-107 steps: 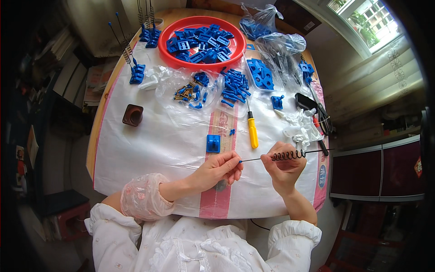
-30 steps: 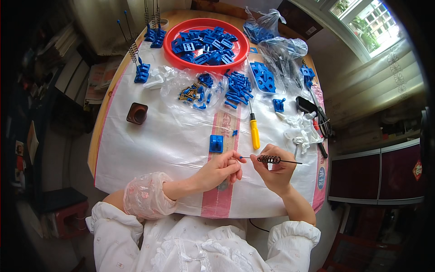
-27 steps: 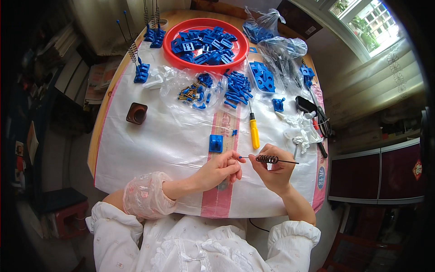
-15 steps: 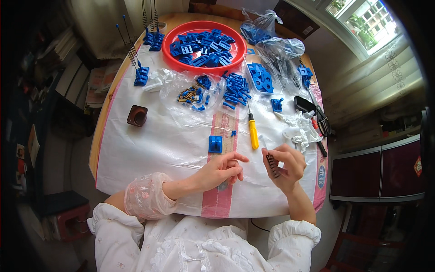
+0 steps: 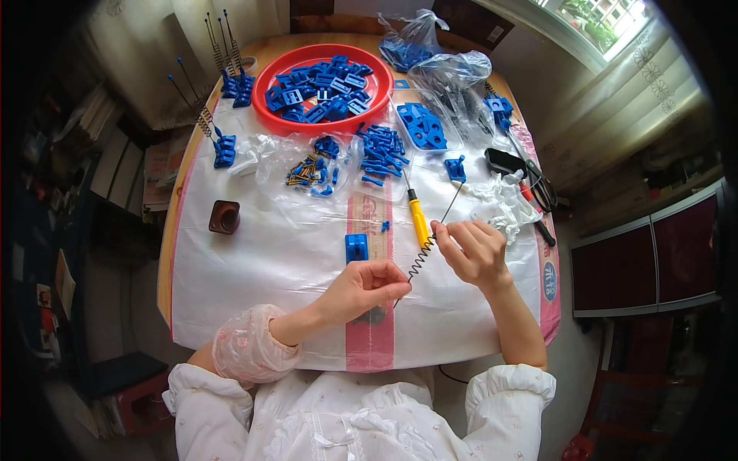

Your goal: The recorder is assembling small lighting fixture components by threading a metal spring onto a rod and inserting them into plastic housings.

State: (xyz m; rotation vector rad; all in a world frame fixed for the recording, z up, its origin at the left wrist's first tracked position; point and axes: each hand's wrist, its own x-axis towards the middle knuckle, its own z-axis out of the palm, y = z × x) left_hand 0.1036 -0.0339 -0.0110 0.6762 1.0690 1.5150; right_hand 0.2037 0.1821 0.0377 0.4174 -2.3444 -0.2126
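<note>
A dark coil spring (image 5: 420,260) with straight wire ends stretches slantwise between my two hands. My left hand (image 5: 374,286) pinches its lower end between thumb and fingertips. Up and to the right, my right hand (image 5: 473,250) is closed on the upper part, and a straight length of wire sticks out past its fingers. Just behind the spring lies a yellow-handled screwdriver (image 5: 417,217), its handle end partly covered. Left of it, a square blue plastic base (image 5: 357,247) rests on the sheet above my left hand, close to some tiny blue pieces (image 5: 386,227).
A red basin (image 5: 265,115) of blue parts stands at the back. Before it are a plastic bag of brass-coloured screws (image 5: 307,170), blue pegs (image 5: 382,150) and a clear tray (image 5: 453,146). Scissors (image 5: 543,192) lie right; a brown cup (image 5: 224,217) stands left; sprung blue assemblies (image 5: 224,151) stand far left.
My left hand has closed on the spring's lower end, where its fingers were loose before. The spring, earlier bunched in my right hand, now spans both hands. The whole view has shifted slightly.
</note>
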